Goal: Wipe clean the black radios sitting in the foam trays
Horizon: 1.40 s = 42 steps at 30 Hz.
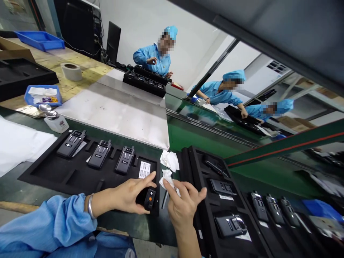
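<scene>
My left hand (126, 196) grips a black two-way radio (149, 199) between thumb and fingers, over the right end of a black foam tray (80, 177). One side of the radio, with an orange and a white button, faces up. A crumpled white wipe (166, 176) is pinched in my right hand (185, 204), just right of the radio. Three more radios lie face down in the tray: one at the left (70, 145), a middle one (99, 154) and a right one (125, 161). A printed label (144, 169) lies in the tray slot above my left hand.
Another crumpled wipe (170, 160) lies by the tray. At right, further black trays (200, 200) hold several radios. A pump bottle (56, 122), a small blue bin (43, 96) and a tape roll (71, 71) stand at left. Co-workers (158, 59) in blue work beyond.
</scene>
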### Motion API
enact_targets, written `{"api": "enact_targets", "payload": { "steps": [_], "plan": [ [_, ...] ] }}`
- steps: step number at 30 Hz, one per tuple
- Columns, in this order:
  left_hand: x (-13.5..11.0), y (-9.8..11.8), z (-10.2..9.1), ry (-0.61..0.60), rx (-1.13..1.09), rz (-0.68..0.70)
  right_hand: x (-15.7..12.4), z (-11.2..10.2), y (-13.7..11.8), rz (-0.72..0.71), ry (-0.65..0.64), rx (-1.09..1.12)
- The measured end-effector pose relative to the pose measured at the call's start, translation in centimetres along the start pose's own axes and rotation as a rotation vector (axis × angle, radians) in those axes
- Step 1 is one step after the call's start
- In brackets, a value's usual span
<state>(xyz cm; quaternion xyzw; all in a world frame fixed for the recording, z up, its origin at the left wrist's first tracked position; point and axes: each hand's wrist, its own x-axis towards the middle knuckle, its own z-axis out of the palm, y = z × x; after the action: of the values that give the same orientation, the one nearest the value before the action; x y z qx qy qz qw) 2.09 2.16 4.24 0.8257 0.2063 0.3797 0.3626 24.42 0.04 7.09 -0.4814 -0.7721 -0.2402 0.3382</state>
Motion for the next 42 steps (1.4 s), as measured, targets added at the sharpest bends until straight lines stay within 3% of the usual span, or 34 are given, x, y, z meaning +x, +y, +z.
{"api": "enact_targets", "payload": {
  "steps": [7,13,18,24,30,35,42],
  "plan": [
    [-0.4,-0.2,0.4,0.012,0.017,-0.055,-3.4,-0.3,-1.3,0.221,0.053,0.078],
    [0.0,-0.2,0.4,0.033,0.021,-0.122,-2.4,-0.4,-2.0,0.317,0.038,0.16],
    [0.3,0.0,0.5,0.069,0.038,-0.112,-1.0,-0.2,-2.7,0.258,0.016,0.207],
    [0.3,-0.4,0.5,0.053,0.095,-0.142,0.4,0.4,-3.5,0.084,-0.041,0.233],
    [0.4,-0.6,0.4,0.074,0.064,-0.036,0.8,-0.3,-2.6,-0.04,-0.066,0.303],
    [0.2,-0.6,0.5,0.057,0.072,-0.027,1.0,-1.1,-1.8,-0.094,-0.103,0.374],
    [0.2,-0.6,0.8,0.082,0.085,-0.032,1.1,-2.2,-0.1,-0.097,-0.089,0.14]
  ]
}}
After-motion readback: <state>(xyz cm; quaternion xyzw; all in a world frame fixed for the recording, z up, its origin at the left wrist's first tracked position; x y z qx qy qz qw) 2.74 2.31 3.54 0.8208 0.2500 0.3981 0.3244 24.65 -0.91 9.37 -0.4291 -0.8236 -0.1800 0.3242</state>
